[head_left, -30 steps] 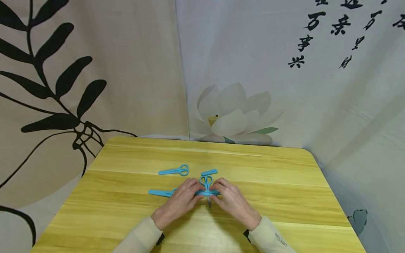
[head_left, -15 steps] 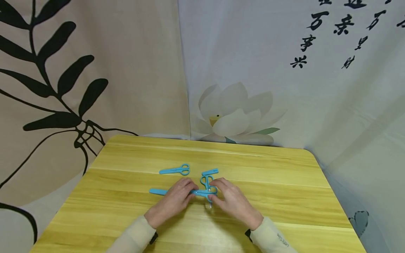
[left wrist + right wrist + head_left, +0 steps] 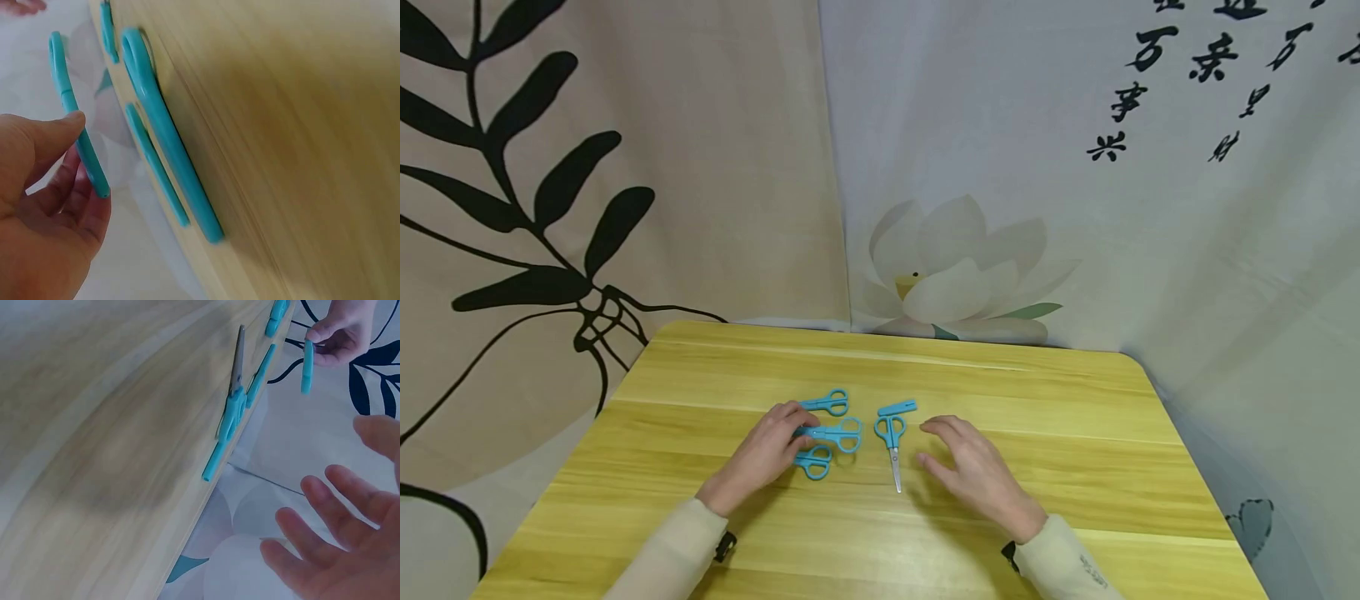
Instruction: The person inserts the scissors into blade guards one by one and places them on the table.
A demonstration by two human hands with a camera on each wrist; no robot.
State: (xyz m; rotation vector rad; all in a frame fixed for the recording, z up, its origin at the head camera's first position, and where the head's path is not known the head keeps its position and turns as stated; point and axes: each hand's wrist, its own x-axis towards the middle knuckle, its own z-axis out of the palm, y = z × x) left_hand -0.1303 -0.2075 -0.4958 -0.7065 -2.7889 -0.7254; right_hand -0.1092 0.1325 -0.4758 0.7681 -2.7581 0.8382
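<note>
My left hand point(image 3: 760, 457) pinches blue scissors point(image 3: 833, 433) between thumb and fingers, with their rings pointing right. The left wrist view shows these scissors raised off the table, their blades covered in blue. Two more blue-handled pairs lie close by: the far scissors point(image 3: 835, 402) and the near scissors point(image 3: 816, 462), both partly hidden by this hand in the head view. At mid-table lie scissors point(image 3: 892, 435) with a bare metal blade pointing toward me. A separate blue blade cover point(image 3: 897, 408) lies just beyond their rings. My right hand point(image 3: 976, 468) hovers to their right, fingers apart, holding nothing.
The wooden table point(image 3: 1037, 400) has rounded far corners. Behind it hang curtains point(image 3: 737, 167) printed with dark leaves, a pale lotus and black characters. Black straps point(image 3: 726, 547) circle both wrists.
My left hand has carried the scissors leftward, from across the bare-bladed pair to between the two covered pairs. My right hand has let go of their rings and drawn back to the right.
</note>
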